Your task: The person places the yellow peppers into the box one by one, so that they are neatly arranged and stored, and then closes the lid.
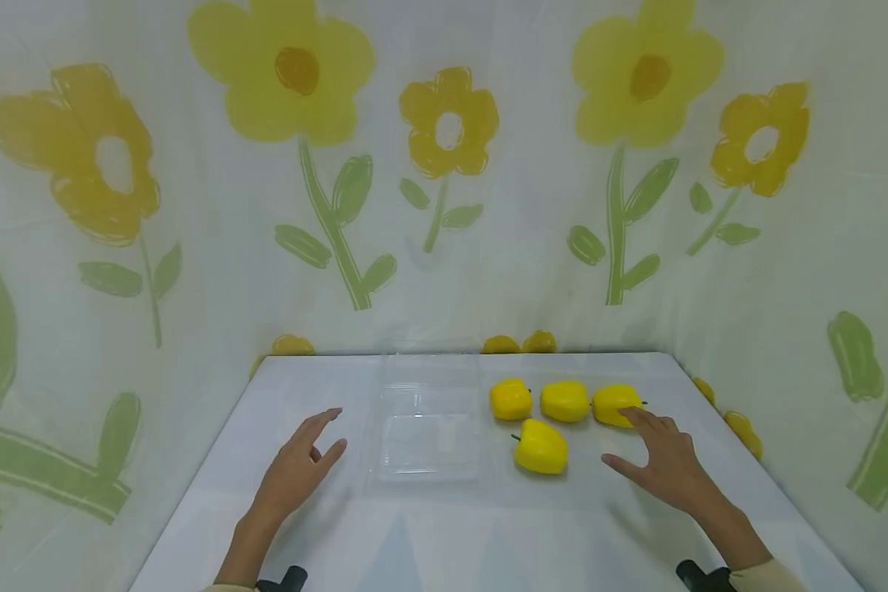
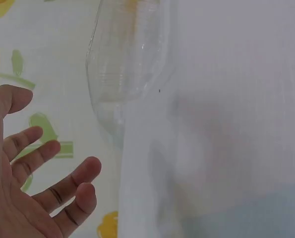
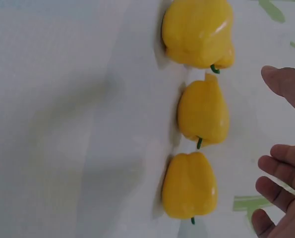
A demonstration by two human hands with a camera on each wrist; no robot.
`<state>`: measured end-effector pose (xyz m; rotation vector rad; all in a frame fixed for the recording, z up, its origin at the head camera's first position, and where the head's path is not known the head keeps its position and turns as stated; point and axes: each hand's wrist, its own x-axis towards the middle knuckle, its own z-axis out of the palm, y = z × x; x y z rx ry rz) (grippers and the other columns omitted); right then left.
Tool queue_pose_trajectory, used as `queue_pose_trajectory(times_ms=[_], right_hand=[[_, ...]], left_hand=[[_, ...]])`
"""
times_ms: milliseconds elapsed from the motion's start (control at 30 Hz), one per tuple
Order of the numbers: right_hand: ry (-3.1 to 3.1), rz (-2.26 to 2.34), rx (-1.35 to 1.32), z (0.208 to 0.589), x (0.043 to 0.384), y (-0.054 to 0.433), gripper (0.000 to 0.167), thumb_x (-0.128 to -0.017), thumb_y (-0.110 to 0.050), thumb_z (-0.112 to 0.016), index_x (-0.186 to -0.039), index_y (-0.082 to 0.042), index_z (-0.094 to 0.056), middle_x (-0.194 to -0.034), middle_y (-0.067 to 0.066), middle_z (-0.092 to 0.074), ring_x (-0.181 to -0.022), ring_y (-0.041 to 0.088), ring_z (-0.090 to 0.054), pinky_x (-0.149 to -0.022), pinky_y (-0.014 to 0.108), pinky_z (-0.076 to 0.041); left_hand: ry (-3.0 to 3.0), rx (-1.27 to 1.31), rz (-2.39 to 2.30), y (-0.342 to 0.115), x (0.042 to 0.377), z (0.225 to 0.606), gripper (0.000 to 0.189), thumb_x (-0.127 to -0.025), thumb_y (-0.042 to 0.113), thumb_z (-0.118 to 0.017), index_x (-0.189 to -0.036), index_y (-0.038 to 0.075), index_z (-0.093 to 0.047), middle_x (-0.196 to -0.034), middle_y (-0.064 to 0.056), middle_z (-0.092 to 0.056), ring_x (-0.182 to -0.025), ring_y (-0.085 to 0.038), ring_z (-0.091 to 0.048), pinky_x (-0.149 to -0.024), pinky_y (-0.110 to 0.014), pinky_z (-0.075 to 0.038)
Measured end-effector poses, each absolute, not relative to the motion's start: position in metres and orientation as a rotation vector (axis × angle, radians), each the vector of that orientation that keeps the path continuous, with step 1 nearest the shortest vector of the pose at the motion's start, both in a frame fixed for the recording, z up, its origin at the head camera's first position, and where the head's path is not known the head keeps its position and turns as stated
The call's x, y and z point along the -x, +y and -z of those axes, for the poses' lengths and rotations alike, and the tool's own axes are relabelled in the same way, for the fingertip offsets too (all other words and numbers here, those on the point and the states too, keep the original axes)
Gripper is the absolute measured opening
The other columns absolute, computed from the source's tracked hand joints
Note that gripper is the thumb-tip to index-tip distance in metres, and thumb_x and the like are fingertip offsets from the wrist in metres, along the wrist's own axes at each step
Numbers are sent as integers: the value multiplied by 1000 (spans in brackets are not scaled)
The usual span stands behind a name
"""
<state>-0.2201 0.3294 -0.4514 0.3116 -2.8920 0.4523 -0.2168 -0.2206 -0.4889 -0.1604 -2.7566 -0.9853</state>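
Several yellow bell peppers with green stems lie on the table. Three form a back row: a left pepper [image 1: 511, 400], a middle pepper [image 1: 565, 401] and a right pepper [image 1: 612, 404]. A front pepper [image 1: 541, 447] lies nearer me. To their left is a clear plastic container [image 1: 431, 444], its lid part [image 1: 429, 374] folded out behind. My left hand [image 1: 296, 469] hovers left of the container with fingers spread, holding nothing. Over the table at right, my right hand [image 1: 669, 460] is spread and holds nothing; its fingertips overlap the right pepper in the head view.
The white table [image 1: 289, 395] ends at a back edge against a flowered cloth backdrop [image 1: 518, 271]. That cloth also hangs along both sides. Dark straps sit on both wrists, below light sleeves.
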Motion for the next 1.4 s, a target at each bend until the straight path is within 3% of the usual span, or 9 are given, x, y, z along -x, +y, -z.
queue_pose_trajectory(times_ms=[200,333,600,867,1067,1267,1400], right_hand=[[-2890,-545,-316,459,222,309,84,-84,-55,-75,-143,-2,-47,-144,25,-45,-124,46,-37,-93,66,-27],[-2897,-595,-311,466,223,296,82,-84,-51,-77,-144,-3,-47,-146,23,-45,-125,44,-37,-93,65,-26],[-2912,-654,-303,484,229,282,85,-81,-55,-78,-143,-6,-49,-146,22,-46,-127,45,-38,-98,71,-23],[-2866,-688,-410,490,243,274,89,-79,-58,-78,-144,-3,-48,-145,23,-48,-131,47,-38,-104,70,-17],[-2870,-667,-462,490,251,266,89,-78,-56,-80,-143,-5,-50,-144,19,-50,-131,45,-38,-105,69,-18],[-2868,-663,-515,488,256,260,86,-77,-54,-82,-144,-8,-51,-145,17,-50,-132,45,-36,-100,67,-22],[-2883,-646,-512,489,260,256,82,-77,-51,-84,-142,-11,-54,-142,15,-53,-129,41,-38,-95,60,-25]], left_hand=[[-2678,97,1196,-211,216,499,60,-97,55,-58,-150,31,-44,-153,0,-43,-91,-18,-55,-69,-34,-45],[-2652,84,1277,-208,217,510,58,-97,55,-58,-149,34,-44,-153,3,-42,-94,-19,-56,-71,-35,-45],[-2633,51,1506,-202,220,537,53,-100,35,-63,-149,38,-45,-152,7,-41,-87,-18,-60,-58,-32,-51],[-2652,135,1451,-200,222,546,56,-99,35,-64,-150,45,-42,-155,17,-37,-98,-15,-59,-73,-34,-50],[-2659,208,1399,-200,218,546,54,-100,35,-63,-150,39,-45,-153,23,-38,-98,-10,-60,-83,-39,-48],[-2636,297,1406,-200,221,545,49,-102,32,-60,-149,38,-48,-152,25,-39,-95,-6,-61,-83,-34,-49],[-2646,299,1429,-200,223,543,48,-102,33,-59,-149,37,-48,-152,26,-38,-95,-7,-61,-83,-33,-49]])
